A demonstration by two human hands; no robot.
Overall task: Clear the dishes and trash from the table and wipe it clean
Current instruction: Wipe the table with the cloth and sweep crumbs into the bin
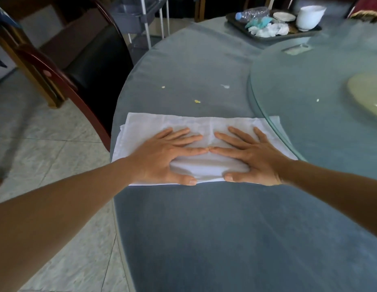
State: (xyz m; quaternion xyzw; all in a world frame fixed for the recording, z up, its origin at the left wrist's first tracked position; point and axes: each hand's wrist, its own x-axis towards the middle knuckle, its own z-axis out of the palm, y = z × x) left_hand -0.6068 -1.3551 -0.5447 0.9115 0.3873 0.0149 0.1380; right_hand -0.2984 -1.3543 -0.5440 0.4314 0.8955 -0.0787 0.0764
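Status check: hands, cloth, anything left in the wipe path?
Left hand and right hand flat, pressing white cloth on table. Crumbs ahead of cloth. Tray with dishes and trash at far edge.

Dim, soft daylight; wide-angle edge distortion.

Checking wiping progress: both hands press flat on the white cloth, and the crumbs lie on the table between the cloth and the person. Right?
Not quite. The head view shows both hands, left hand and right hand, flat on the white cloth, but the crumbs lie beyond it, on the far side.
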